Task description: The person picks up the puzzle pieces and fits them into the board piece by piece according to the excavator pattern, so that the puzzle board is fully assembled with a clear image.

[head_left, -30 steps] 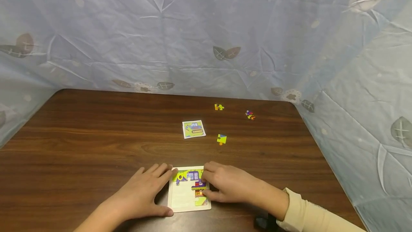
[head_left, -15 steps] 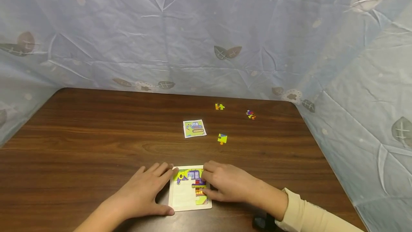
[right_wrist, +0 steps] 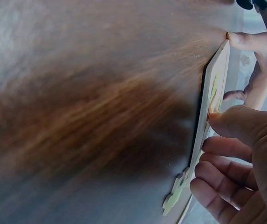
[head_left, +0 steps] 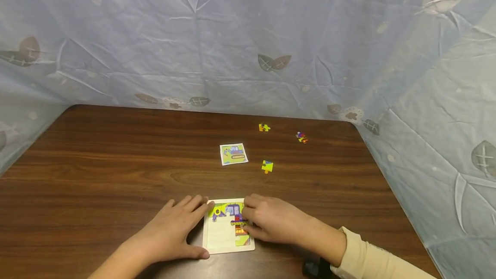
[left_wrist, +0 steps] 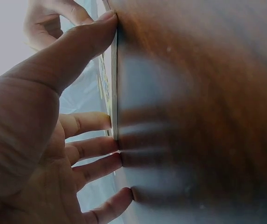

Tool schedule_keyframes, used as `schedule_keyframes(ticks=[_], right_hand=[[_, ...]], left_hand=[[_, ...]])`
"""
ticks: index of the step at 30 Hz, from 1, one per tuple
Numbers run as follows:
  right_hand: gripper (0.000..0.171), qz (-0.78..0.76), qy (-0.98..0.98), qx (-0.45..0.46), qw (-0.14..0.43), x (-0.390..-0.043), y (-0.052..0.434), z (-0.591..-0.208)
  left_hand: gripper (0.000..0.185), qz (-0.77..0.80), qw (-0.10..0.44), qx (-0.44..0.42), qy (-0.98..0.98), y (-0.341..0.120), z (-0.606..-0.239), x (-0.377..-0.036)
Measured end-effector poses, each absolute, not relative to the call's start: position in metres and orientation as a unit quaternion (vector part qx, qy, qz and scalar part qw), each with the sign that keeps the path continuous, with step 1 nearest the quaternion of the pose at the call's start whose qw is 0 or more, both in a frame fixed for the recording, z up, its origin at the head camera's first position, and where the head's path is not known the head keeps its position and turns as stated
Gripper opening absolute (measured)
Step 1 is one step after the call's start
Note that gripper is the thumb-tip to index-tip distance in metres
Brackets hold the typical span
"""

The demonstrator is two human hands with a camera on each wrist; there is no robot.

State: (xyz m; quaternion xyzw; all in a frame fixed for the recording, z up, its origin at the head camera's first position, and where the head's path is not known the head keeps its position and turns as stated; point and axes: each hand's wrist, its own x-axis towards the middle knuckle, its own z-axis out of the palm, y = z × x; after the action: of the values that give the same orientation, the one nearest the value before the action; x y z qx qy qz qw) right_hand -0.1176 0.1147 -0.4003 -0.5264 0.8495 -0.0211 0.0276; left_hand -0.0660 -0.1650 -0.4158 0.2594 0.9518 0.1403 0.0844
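The work in hand is the seating of a piece into the puzzle tray (head_left: 217, 244), a white square frame lying near the front edge of the brown wooden surface (head_left: 116, 162), about midway along it.

The left hand (head_left: 176, 231) steadies the tray: its fingers lie straight and flat against the tray's left edge, and the thumb presses the near left corner. It grips nothing. The right hand (head_left: 271, 221) lies over the tray's right side with curled fingers, thumb and fingertips bearing on a puzzle piece (head_left: 239, 225) in the tray's right column. The right wrist view shows the thumb pressing down on the tray face; whether the piece is pinched or only pushed, I cannot tell.

As I judge it, the next move calls for the piece's tabs to be lined up with its neighbours and pressed flat while the left hand keeps the tray from sliding.

In the tray, the top row and the right column are filled; the lower left area shows bare white.

Toward the back right of the surface lie three loose pieces (head_left: 267, 166), well apart from the tray, and a small picture card (head_left: 234, 154) showing an excavator.
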Motion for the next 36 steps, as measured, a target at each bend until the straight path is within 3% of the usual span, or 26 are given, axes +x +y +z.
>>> schedule_keyframes(ticks=[9, 17, 25, 28, 32, 36], right_hand=[[0.018, -0.031, 0.862, -0.502, 0.058, -0.117, 0.116, -0.399], [0.017, -0.02, 0.861, -0.506, 0.047, -0.113, 0.114, -0.397], [0.009, 0.01, 0.842, -0.537, -0.045, -0.108, 0.116, -0.403], [0.01, -0.013, 0.852, -0.522, -0.021, -0.108, 0.116, -0.403], [0.025, -0.049, 0.861, -0.504, 0.037, -0.109, 0.116, -0.402], [0.028, -0.048, 0.851, -0.521, 0.046, -0.109, 0.115, -0.403]], left_hand=[[0.106, 0.143, 0.095, 0.249, 0.953, -0.166, -0.415, -0.067], [0.105, 0.142, 0.096, 0.247, 0.954, -0.166, -0.415, -0.066], [0.109, 0.154, 0.115, 0.237, 0.952, -0.165, -0.414, -0.065], [0.109, 0.153, 0.112, 0.238, 0.953, -0.165, -0.415, -0.065], [0.108, 0.15, 0.107, 0.242, 0.953, -0.166, -0.415, -0.066], [0.107, 0.154, 0.11, 0.237, 0.953, -0.166, -0.416, -0.066]])
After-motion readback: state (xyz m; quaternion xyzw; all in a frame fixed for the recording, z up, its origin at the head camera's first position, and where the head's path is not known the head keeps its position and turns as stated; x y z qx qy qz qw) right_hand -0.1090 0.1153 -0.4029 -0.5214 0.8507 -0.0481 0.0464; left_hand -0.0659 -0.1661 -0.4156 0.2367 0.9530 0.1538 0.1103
